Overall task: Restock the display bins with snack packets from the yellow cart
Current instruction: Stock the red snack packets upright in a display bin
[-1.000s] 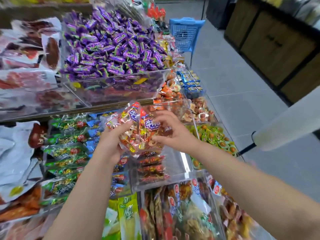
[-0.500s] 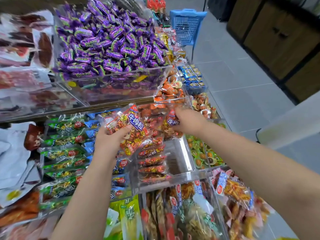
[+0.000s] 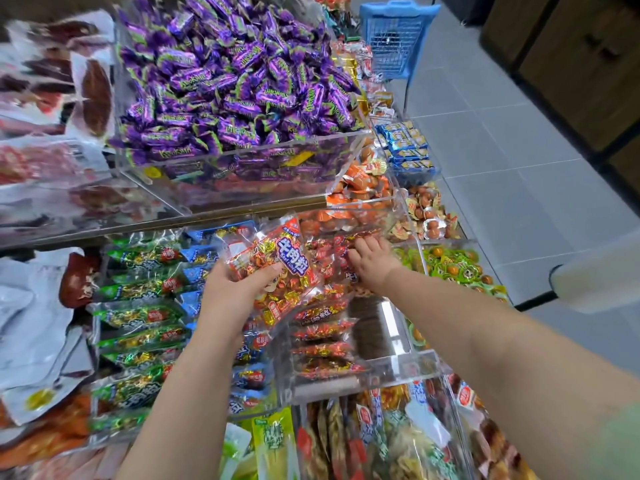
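Observation:
My left hand (image 3: 232, 286) grips a stack of clear red snack packets (image 3: 277, 268) with blue labels, held over the left side of a clear acrylic bin (image 3: 391, 327). My right hand (image 3: 372, 259) reaches to the far end of that bin, fingers down on a red packet (image 3: 332, 247) lying among the others there. Several more red packets (image 3: 323, 332) stand in a row along the bin. The yellow cart is out of view.
A raised bin of purple candies (image 3: 235, 84) overhangs just behind the hands. Green packets (image 3: 138, 317) and blue packets (image 3: 197, 271) fill the bins to the left, orange and green sweets (image 3: 450, 268) the ones to the right. A blue basket (image 3: 394, 32) stands on the tiled aisle.
My right hand split off from the stack and moved right and forward to the back of the bin with a packet. My left hand kept the remaining stack, shifting slightly.

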Tool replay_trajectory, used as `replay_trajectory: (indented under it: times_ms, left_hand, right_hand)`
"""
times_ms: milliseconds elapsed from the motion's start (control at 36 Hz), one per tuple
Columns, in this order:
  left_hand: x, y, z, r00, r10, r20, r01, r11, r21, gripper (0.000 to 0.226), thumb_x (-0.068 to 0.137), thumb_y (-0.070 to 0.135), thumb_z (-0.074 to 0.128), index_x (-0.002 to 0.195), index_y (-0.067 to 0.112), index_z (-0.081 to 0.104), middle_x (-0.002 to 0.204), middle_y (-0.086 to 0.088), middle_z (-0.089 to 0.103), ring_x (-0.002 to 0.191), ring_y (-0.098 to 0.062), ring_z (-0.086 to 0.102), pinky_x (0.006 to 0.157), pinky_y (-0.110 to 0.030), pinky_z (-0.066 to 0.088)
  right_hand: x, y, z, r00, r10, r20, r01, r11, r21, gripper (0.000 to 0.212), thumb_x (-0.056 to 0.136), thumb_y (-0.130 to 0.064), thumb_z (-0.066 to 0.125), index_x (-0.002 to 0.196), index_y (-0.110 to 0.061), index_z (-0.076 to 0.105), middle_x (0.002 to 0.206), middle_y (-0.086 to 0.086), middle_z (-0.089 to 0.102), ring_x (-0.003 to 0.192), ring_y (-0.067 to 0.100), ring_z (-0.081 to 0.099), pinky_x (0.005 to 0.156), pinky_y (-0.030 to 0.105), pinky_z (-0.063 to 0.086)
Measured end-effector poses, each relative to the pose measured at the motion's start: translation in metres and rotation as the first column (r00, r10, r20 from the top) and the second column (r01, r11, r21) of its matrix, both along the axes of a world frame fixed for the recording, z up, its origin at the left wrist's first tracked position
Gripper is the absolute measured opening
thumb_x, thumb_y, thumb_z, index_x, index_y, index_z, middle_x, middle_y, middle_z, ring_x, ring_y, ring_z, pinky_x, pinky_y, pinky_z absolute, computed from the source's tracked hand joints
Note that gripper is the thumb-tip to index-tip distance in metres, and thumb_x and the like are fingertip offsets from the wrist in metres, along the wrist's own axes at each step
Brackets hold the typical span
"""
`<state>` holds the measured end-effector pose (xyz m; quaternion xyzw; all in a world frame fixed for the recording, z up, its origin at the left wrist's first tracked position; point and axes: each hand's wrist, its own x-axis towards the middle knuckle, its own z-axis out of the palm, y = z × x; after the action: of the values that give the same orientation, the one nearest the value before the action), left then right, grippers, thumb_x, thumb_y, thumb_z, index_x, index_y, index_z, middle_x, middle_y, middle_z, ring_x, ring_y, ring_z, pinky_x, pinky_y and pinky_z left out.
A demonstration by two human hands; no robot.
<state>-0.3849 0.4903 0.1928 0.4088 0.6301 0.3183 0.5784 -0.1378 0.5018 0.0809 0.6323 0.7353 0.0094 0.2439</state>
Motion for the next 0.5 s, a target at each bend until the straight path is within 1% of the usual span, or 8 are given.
replay_trajectory:
  times_ms: [83, 139, 250, 333, 389, 444, 472, 500]
  left_hand:
    - [0.0, 0.0, -0.001, 1.0, -0.015, 0.001, 0.015, 1.0, 0.003, 0.051, 0.065, 0.031, 0.086, 0.109, 0.024, 0.061, 0.098, 0.0, 0.074, 0.089, -0.024, 0.071, 0.083, -0.05, 0.056]
    - [0.001, 0.001, -0.003, 1.0, -0.021, 0.015, 0.021, 1.0, 0.004, 0.05, 0.066, 0.03, 0.085, 0.11, 0.024, 0.061, 0.096, 0.001, 0.074, 0.087, -0.023, 0.072, 0.08, -0.048, 0.057]
    - [0.003, 0.003, -0.004, 0.999, -0.021, 0.033, 0.021, 1.0, -0.008, 0.048, 0.067, 0.029, 0.085, 0.109, 0.025, 0.061, 0.098, 0.0, 0.074, 0.088, -0.023, 0.072, 0.079, -0.047, 0.057]
    - [0.004, 0.002, -0.003, 0.999, -0.035, 0.034, 0.035, 0.999, 0.0, 0.047, 0.068, 0.028, 0.084, 0.109, 0.024, 0.061, 0.1, -0.001, 0.074, 0.086, -0.02, 0.072, 0.075, -0.043, 0.058]
    - [0.005, 0.001, -0.002, 0.998, -0.038, 0.039, 0.039, 0.999, -0.009, 0.046, 0.068, 0.027, 0.084, 0.108, 0.023, 0.061, 0.098, -0.001, 0.074, 0.084, -0.02, 0.073, 0.072, -0.041, 0.058]
    - [0.005, -0.001, -0.002, 0.998, -0.044, 0.042, 0.045, 0.999, -0.03, 0.046, 0.064, 0.027, 0.085, 0.102, 0.023, 0.06, 0.096, -0.002, 0.074, 0.082, -0.021, 0.073, 0.068, -0.038, 0.057]
    - [0.005, -0.002, -0.002, 0.998, -0.048, 0.036, 0.05, 0.998, -0.039, 0.048, 0.061, 0.03, 0.086, 0.101, 0.024, 0.06, 0.096, -0.002, 0.074, 0.083, -0.021, 0.073, 0.069, -0.039, 0.057]
    - [0.006, -0.003, 0.0, 0.998, -0.053, 0.023, 0.054, 0.998, -0.043, 0.057, 0.056, 0.036, 0.088, 0.104, 0.023, 0.06, 0.099, -0.003, 0.074, 0.086, -0.023, 0.072, 0.074, -0.043, 0.057]
  right_hand:
    - [0.001, 0.0, 0.001, 0.998, 0.06, 0.025, -0.061, 0.996, 0.059, 0.057, 0.082, -0.02, 0.055, 0.131, -0.021, 0.027, 0.133, 0.009, 0.029, 0.125, 0.031, 0.027, 0.105, 0.048, 0.021]
    - [0.002, -0.002, -0.001, 0.995, 0.089, 0.037, -0.091, 0.994, 0.066, 0.06, 0.082, -0.022, 0.056, 0.134, -0.021, 0.024, 0.136, 0.009, 0.027, 0.13, 0.03, 0.023, 0.107, 0.048, 0.018]
    - [0.002, -0.007, -0.008, 0.995, 0.075, 0.072, -0.08, 0.995, 0.066, 0.068, 0.083, -0.025, 0.056, 0.138, -0.021, 0.016, 0.144, 0.009, 0.019, 0.135, 0.031, 0.016, 0.11, 0.05, 0.013]
    - [-0.001, -0.005, -0.008, 0.995, 0.071, 0.07, -0.075, 0.995, 0.058, 0.069, 0.081, -0.023, 0.057, 0.136, -0.021, 0.015, 0.141, 0.01, 0.02, 0.132, 0.031, 0.018, 0.109, 0.048, 0.015]
    - [0.0, -0.003, -0.006, 0.998, 0.047, 0.05, -0.05, 0.997, 0.059, 0.068, 0.082, -0.024, 0.057, 0.136, -0.022, 0.016, 0.14, 0.01, 0.022, 0.13, 0.031, 0.022, 0.109, 0.046, 0.018]
    - [0.002, -0.003, -0.001, 1.0, -0.006, 0.014, 0.005, 0.999, 0.053, 0.07, 0.085, -0.03, 0.056, 0.14, -0.025, 0.014, 0.141, 0.01, 0.02, 0.131, 0.031, 0.021, 0.11, 0.046, 0.017]
    - [0.002, -0.004, 0.003, 0.999, -0.045, -0.02, 0.046, 0.998, 0.051, 0.071, 0.086, -0.034, 0.056, 0.142, -0.025, 0.013, 0.142, 0.01, 0.02, 0.132, 0.031, 0.02, 0.111, 0.045, 0.017]
    - [0.001, -0.005, 0.009, 0.994, -0.086, -0.071, 0.09, 0.994, 0.054, 0.072, 0.085, -0.037, 0.057, 0.142, -0.025, 0.014, 0.142, 0.009, 0.02, 0.133, 0.031, 0.02, 0.111, 0.044, 0.017]
